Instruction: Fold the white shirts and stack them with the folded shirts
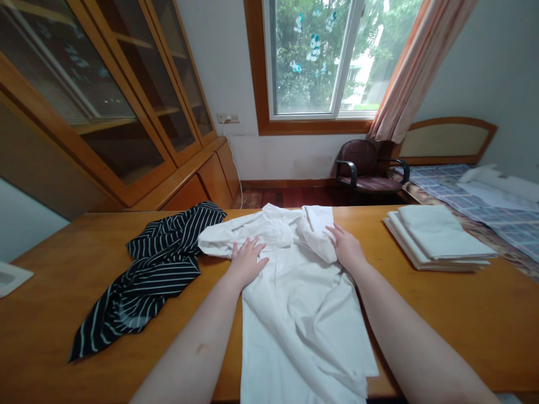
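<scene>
A white shirt lies spread on the wooden table, its collar end toward the far edge and its lower end hanging over the near edge. My left hand rests on its left side near a bunched sleeve, fingers spread. At the right shoulder, my right hand touches the cloth with its fingers stretched out; part of that hand's underside is hidden. Creases run across the shirt's middle and right side. Just left of the shirt, touching its sleeve, lies a crumpled black garment with white stripes.
A stack of folded white cloths sits at the table's right. The wooden table has a white object at its left edge. Beyond stand a glass-doored cabinet, an armchair and a bed.
</scene>
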Available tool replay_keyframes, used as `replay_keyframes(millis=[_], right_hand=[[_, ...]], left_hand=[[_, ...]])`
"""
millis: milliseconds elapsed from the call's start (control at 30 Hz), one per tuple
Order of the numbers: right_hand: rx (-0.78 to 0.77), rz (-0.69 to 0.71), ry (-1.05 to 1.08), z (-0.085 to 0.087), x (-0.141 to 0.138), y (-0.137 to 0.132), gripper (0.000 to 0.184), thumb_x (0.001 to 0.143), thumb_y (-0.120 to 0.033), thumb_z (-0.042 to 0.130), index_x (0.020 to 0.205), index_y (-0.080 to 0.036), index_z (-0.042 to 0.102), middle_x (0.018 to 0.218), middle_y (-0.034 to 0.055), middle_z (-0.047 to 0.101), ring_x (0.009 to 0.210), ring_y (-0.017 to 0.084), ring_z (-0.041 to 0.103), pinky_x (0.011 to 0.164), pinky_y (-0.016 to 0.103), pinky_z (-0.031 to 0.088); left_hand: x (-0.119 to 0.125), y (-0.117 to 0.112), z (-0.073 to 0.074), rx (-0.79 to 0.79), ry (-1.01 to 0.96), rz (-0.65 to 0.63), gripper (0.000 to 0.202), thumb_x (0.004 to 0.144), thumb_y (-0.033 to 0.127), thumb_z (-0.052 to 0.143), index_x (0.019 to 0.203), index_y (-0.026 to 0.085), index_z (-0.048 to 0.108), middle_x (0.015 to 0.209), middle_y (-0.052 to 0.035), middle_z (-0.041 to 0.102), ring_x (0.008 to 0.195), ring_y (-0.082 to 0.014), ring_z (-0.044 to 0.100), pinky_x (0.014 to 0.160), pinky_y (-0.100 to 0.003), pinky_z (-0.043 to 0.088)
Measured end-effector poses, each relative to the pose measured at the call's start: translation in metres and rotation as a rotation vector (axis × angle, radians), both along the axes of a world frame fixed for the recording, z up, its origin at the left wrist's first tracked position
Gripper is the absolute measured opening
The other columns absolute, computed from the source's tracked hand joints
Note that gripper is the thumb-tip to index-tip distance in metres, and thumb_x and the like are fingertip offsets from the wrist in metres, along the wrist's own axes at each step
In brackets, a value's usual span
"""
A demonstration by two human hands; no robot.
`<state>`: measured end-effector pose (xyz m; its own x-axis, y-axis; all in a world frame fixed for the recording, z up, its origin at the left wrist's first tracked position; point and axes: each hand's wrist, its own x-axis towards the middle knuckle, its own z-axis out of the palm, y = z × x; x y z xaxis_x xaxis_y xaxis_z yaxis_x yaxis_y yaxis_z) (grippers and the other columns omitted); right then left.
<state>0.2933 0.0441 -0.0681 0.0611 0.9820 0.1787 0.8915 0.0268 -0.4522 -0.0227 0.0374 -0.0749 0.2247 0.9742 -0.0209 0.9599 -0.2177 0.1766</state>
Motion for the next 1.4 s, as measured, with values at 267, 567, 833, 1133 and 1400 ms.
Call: replay_keyframes(millis=[267,567,833,1133,1400], right_hand=[[-0.029,0.026,-0.229,-0.009,0.001,0.008,0.03,0.089,-0.024,0.039,0.096,-0.024,0.068,0.123,0.0037,0.061,0.131,0.03,0.034,0.105,0.063,0.005],[0.309,-0.223,0.472,-0.004,0.007,0.004,0.027,0.086,-0.036,0.036,0.076,-0.019,0.054,0.073,0.0054,0.06,0.073,0.02,0.055,0.073,0.033,0.043],[-0.062,-0.103,1.13,0.009,0.001,-0.001,0.036,0.068,-0.039,0.059,0.096,-0.016,0.06,0.075,0.0041,0.065,0.069,0.021,0.06,0.062,0.031,0.047],[-0.092,0.0,-0.034,-0.024,0.019,0.016,0.045,0.077,-0.026,0.054,0.123,-0.025,0.058,0.141,0.0091,0.045,0.131,0.033,0.032,0.104,0.057,0.021],[-0.034,-0.053,-0.234,-0.007,0.009,0.01,0.028,0.081,-0.019,0.044,0.09,-0.016,0.07,0.092,0.0127,0.069,0.1,0.024,0.058,0.104,0.045,0.024]], left_hand=[[0.0,0.001,-0.001,-0.003,0.027,-0.002,0.05,0.085,0.047,0.044,0.132,0.03,0.047,0.148,-0.0038,0.034,0.138,-0.0285,0.023,0.109,-0.058,0.007],[-0.001,0.001,-0.001,0.005,0.059,-0.007,0.05,0.086,0.048,0.042,0.133,0.03,0.046,0.148,-0.0028,0.034,0.138,-0.0286,0.023,0.11,-0.058,0.008],[-0.001,0.001,-0.003,0.004,0.033,-0.009,0.05,0.085,0.047,0.043,0.132,0.03,0.047,0.148,-0.0034,0.034,0.138,-0.0286,0.023,0.11,-0.058,0.008],[-0.001,0.001,-0.002,0.004,0.024,-0.006,0.05,0.085,0.048,0.044,0.132,0.03,0.047,0.148,-0.0035,0.034,0.138,-0.0285,0.023,0.11,-0.058,0.008],[0.001,0.0,0.001,-0.01,0.024,0.001,0.05,0.085,0.047,0.044,0.132,0.03,0.047,0.149,-0.0036,0.033,0.138,-0.0279,0.023,0.11,-0.058,0.008]])
